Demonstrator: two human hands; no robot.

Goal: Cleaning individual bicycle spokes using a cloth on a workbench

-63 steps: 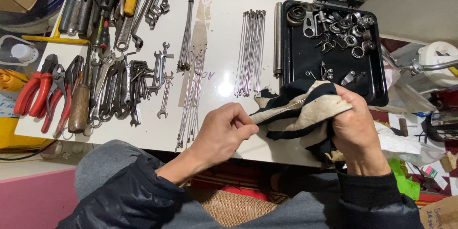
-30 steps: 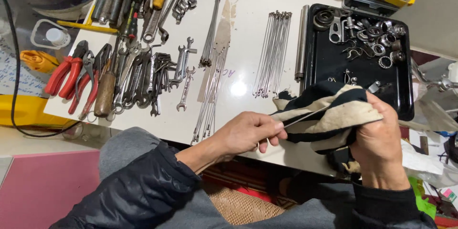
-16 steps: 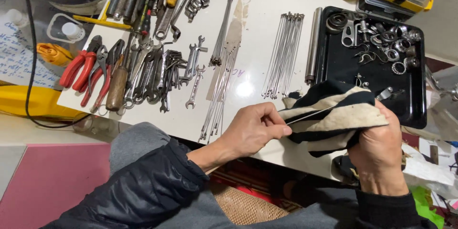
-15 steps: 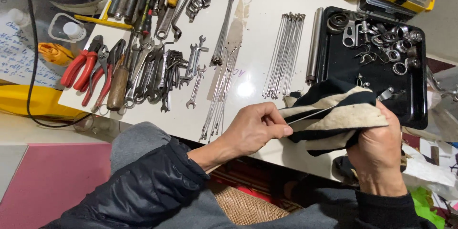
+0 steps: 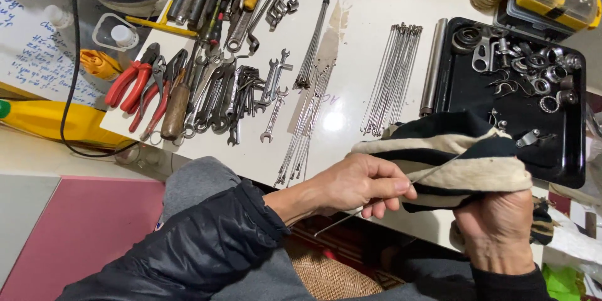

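1. My left hand (image 5: 360,182) pinches a thin steel spoke (image 5: 351,212) between thumb and fingertips, fingers closed narrow round it; a light grip like this lets the rod slide or turn.

2. My right hand (image 5: 498,229) is balled tight round a black-and-cream striped rag (image 5: 451,157), which wraps the spoke's far end. The spoke runs from below my left hand up into the rag's folds, just off the table's near edge, over my lap.

3. The rag is bunched thick, likely so that my palm presses cloth all round the metal and not bare skin.

4. On the white table (image 5: 370,6) two loose bundles of spokes lie parallel: one (image 5: 395,78) beside the tray, another (image 5: 310,106) further left. Laid side by side like that, each can be picked off singly.

5. A steel tube (image 5: 433,66) lies along the left wall of the black tray (image 5: 567,172). The tray's raised rim keeps the small rings and clips (image 5: 533,69) from rolling away.

6. Wrenches (image 5: 241,97) and red pliers (image 5: 135,81) sit grouped at the far left, well apart from my hands, none in use.

7. A yellow case (image 5: 555,0) stands behind the tray, shut.
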